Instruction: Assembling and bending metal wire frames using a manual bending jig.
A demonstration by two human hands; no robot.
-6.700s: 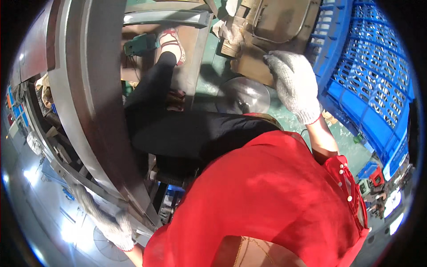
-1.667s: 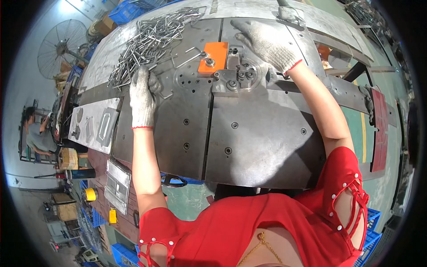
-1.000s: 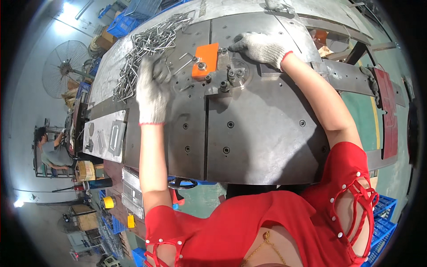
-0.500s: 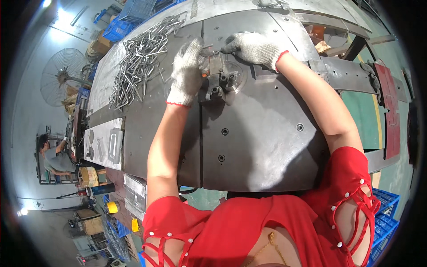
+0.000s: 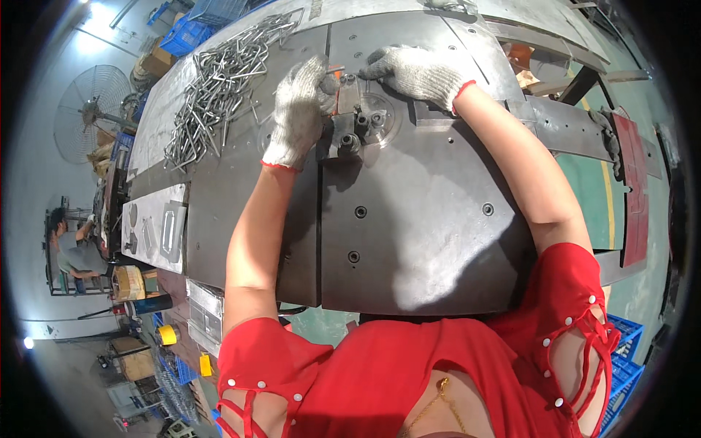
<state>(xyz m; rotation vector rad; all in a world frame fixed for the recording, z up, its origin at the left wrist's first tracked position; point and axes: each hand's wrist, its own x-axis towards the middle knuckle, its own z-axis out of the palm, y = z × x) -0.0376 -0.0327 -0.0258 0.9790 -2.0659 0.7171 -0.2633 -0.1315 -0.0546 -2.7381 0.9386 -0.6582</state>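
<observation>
On the metal table [image 5: 438,241], at the bolted fixture [image 5: 349,140], the left hand [image 5: 296,109] pinched what looked like a thin rod [image 5: 336,69]; the right hand [image 5: 425,76] was bunched close by, its grip unclear. Bent rods [image 5: 219,91] lay piled leftward. It seemed a loading step, calling next for careful seating

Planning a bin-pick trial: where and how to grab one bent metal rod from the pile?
Probably a straight leg jutting from the right edge of the pile of bent metal rods, pinched across its width, from the right. The rods are thin and tangled, but legs there project clear of the heap; the left hand is on that side.
</observation>
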